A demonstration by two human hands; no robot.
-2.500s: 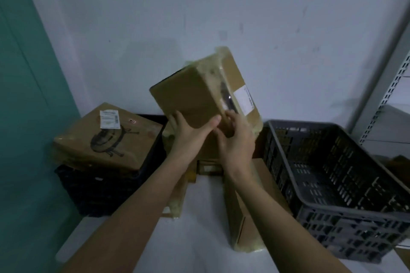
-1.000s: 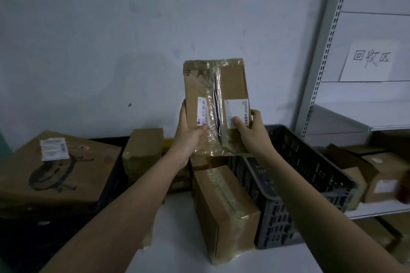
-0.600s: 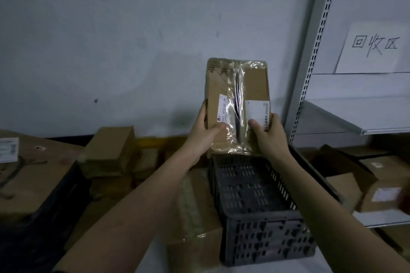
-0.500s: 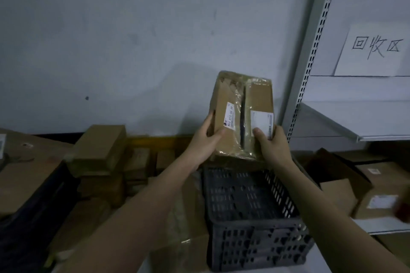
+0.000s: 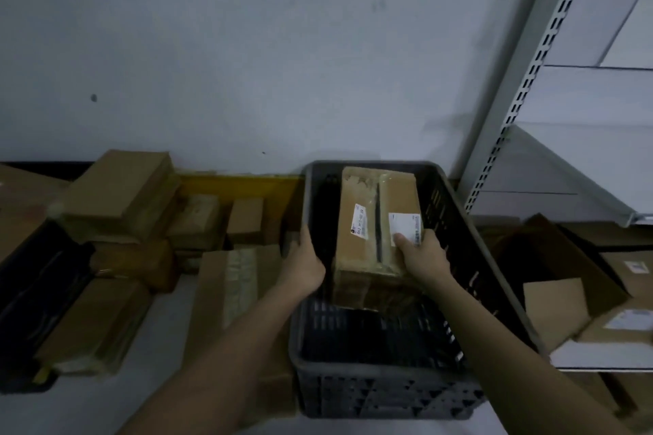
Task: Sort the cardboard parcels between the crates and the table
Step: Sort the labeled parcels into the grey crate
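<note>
Placement step, judged mid-way: taped parcel (image 5: 378,233) down inside the grey crate (image 5: 381,395), far end toward the back wall of the crate, near end raised. Cannot tell whether the far end already touches the crate floor.

Left hand (image 5: 304,267) against the parcel's left side, thumb up along the crate's left wall, fingers hidden behind the box; looks like a grip, not certain. Right hand (image 5: 422,256) curled round the near right corner, thumb on top, partly over the white label (image 5: 406,228).

Next move likely calls for: lowering the near end flat onto the crate floor, then slipping both hands out without snagging the tape wrap or the slotted walls. Left side tight between box and crate wall, so fingers should probably exit upward.

Parcel look: oblong brown cardboard, glossy clear tape over the top face, dark seam down the middle, second narrow sticker (image 5: 359,224) left of the seam. Top edge scuffed. Appears rigid, no visible crushing.

Other boxes (image 5: 116,194) stacked on the worktop (image 5: 166,321) left of the crate; more on the shelf (image 5: 600,357) at right.
</note>
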